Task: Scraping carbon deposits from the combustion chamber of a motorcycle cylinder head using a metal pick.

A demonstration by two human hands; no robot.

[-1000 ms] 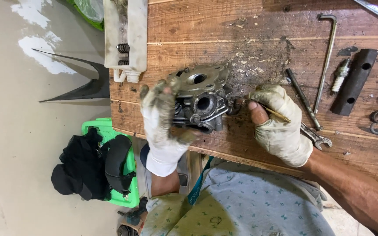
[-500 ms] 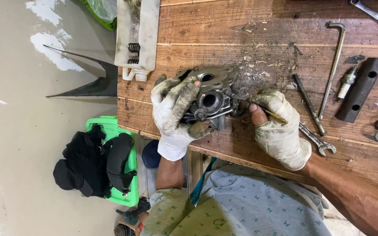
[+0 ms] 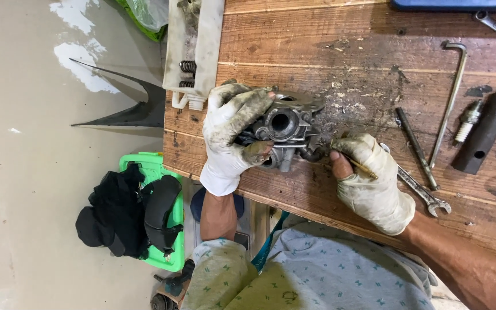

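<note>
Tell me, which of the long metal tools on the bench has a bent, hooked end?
The thin rod farthest from the right hand: its top curls over like a hook. The straight bar and the wrench beside the hand have no hook.

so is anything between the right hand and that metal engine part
Nothing visible. The left hand grips the metal engine part from the side, and the right hand is at its lower edge with a thin tool.
</note>
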